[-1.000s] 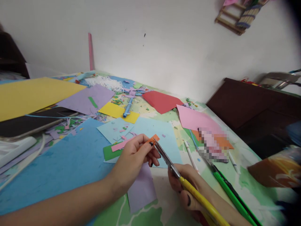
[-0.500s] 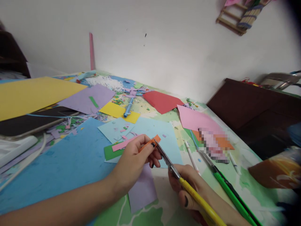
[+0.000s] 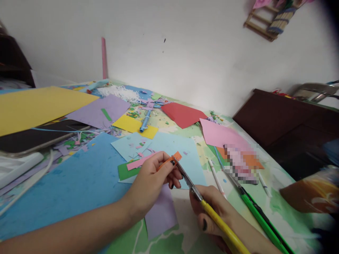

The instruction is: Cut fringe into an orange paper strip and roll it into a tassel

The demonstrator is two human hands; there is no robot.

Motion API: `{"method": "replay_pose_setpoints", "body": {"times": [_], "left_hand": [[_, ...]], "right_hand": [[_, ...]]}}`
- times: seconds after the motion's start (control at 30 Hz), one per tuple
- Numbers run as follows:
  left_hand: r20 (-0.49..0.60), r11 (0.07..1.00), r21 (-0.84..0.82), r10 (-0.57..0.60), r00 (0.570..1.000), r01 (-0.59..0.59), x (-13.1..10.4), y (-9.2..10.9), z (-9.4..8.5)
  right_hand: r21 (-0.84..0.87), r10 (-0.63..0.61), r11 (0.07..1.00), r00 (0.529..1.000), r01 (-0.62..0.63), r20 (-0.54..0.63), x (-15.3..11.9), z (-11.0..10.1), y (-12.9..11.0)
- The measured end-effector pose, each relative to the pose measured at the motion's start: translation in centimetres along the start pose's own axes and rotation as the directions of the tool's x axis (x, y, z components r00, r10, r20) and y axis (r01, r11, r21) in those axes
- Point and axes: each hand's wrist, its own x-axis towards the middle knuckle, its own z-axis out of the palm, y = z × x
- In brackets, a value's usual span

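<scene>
"Orange paper strip (image 3: 178, 155), pinched in the left hand (image 3: 156, 171). Could you make out all of it?"

"No. Fingers covered its lower end, and I couldn't tell whether the scissors (image 3: 204, 205) had cut through. Their handle ran out of view at the bottom, as did the near edge of the desk (image 3: 186, 213). On the pink sheet (image 3: 221, 133), toward the desk's right edge, one item (image 3: 239, 164) was pixelated beyond naming."

"What had changed from half a second earlier?"

"Little. The right thumb sat slightly further left, and the yellow handle had swung left with it. The strip was gripped much as before."

"And the fingers?"

"Left thumb and forefinger were closed on the strip, the others curled below. The right hand (image 3: 217, 201) was wrapped around the handle; how its hidden fingers sat, I couldn't tell."

"Where did everything point?"

"The strip was above the pale blue sheet (image 3: 185, 143), its free end slanting toward the desk's far right corner. The scissors' long axis ran diagonally, tips aimed away from the person and leftward, meeting the strip near that end. A green cutter (image 3: 265, 223) lay to their right, angled similarly."
</scene>
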Motion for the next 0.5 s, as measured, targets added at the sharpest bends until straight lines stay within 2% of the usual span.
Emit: {"method": "replay_pose_setpoints", "body": {"times": [0.17,0.3,0.5], "left_hand": [[-0.008,1.0,-0.007,-0.006,1.0,0.006,-0.05,-0.04,0.02],[-0.001,1.0,0.003,-0.004,1.0,0.004,-0.09,-0.05,0.02],[-0.013,1.0,0.025,-0.002,1.0,0.003,-0.09,-0.05,-0.04]], "right_hand": [[0.001,-0.004,1.0,1.0,0.004,-0.026,0.03,0.04,-0.26],[0.009,-0.044,0.999,0.999,0.044,0.029,-0.1,-0.04,-0.45],[0.039,-0.012,0.999,0.999,0.01,0.053,-0.39,-0.26,-0.44]]}}
